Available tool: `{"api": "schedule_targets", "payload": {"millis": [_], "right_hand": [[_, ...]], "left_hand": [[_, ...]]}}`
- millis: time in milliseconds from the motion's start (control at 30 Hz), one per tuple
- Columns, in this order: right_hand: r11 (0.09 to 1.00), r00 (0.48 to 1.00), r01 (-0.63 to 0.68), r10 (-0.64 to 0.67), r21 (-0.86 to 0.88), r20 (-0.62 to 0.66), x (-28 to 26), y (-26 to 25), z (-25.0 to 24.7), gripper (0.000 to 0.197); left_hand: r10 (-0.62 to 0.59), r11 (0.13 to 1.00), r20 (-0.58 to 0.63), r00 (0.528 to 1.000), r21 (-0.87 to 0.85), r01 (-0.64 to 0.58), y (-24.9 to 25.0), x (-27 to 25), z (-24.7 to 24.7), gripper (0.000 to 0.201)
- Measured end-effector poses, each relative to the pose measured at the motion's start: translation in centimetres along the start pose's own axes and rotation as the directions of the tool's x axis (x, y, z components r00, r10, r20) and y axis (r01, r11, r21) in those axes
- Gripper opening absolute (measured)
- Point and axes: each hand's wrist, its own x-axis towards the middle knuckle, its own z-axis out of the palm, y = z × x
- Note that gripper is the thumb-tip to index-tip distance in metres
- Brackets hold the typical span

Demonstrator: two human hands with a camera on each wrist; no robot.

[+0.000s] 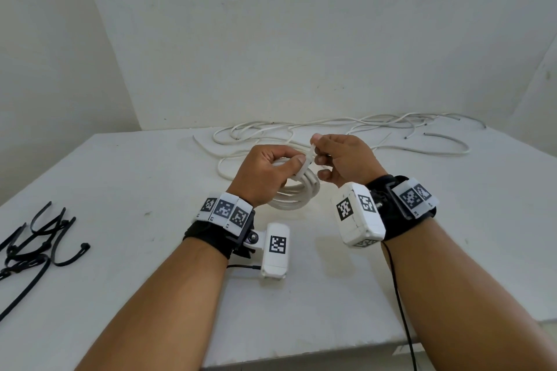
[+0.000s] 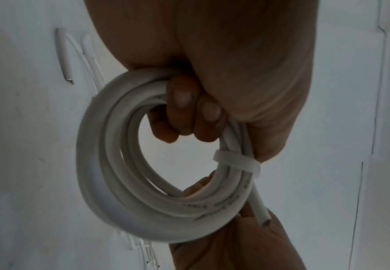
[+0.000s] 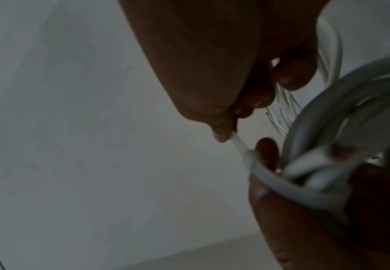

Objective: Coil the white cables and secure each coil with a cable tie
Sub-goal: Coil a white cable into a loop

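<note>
A coil of white cable (image 1: pixel 297 193) hangs above the middle of the table, gripped by my left hand (image 1: pixel 271 170). In the left wrist view the fingers (image 2: pixel 184 106) curl through the coil (image 2: pixel 110 173), and a white cable tie (image 2: pixel 235 159) wraps its strands just below the grip. My right hand (image 1: pixel 340 156) pinches the tie's free tail (image 1: pixel 310 153) beside the left thumb. In the right wrist view thumb and finger (image 3: pixel 221 131) squeeze the white tail (image 3: pixel 239 143) running to the coil (image 3: pixel 316 146). The tie's head is hidden.
Loose white cables (image 1: pixel 376 132) sprawl across the far side of the table (image 1: pixel 150 178) against the wall. A bunch of black cable ties (image 1: pixel 39 238) lies at the left edge. The table's front edge (image 1: pixel 301 355) runs under my forearms.
</note>
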Motion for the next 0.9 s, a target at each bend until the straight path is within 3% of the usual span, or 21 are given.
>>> {"api": "schedule_targets", "payload": {"millis": [133,200,300,467,667,800,900], "right_hand": [[0.996,0.993,-0.025,0.034,-0.081,0.111,-0.4,0.0,0.3,0.046],[0.993,0.985,0.021,0.000,-0.120,0.172,-0.6,0.3,0.5,0.042],[0.994,0.994,0.071,-0.064,-0.081,0.090,-0.4,0.1,0.4,0.027],[0.985,0.985,0.152,-0.157,-0.084,-0.068,-0.5,0.5,1.5,0.027],[0.987,0.989,0.141,-0.145,-0.081,-0.043,-0.7,0.0,2.5,0.029],[0.993,0.998,0.062,-0.062,-0.103,0.000,-0.4,-0.5,2.6,0.032],[0.994,1.000,0.030,-0.029,-0.108,0.011,-0.1,-0.9,3.6,0.028]], "left_hand": [[-0.023,0.992,-0.039,0.999,-0.125,0.018,0.2,0.0,-0.4,0.018],[-0.030,0.993,-0.021,0.999,-0.118,0.028,0.2,0.0,-0.3,0.023],[-0.053,0.994,-0.006,0.999,-0.100,0.052,0.3,0.0,0.0,0.028],[-0.056,0.993,0.029,0.998,-0.107,0.059,0.5,0.1,-0.2,0.036],[-0.178,0.973,0.109,0.978,-0.130,0.192,1.2,-0.1,-0.7,0.028],[-0.125,0.985,0.165,0.978,-0.101,0.143,2.2,-0.6,-1.6,0.033],[-0.102,0.994,0.276,0.956,-0.016,0.111,2.9,-1.8,-3.3,0.024]]}}
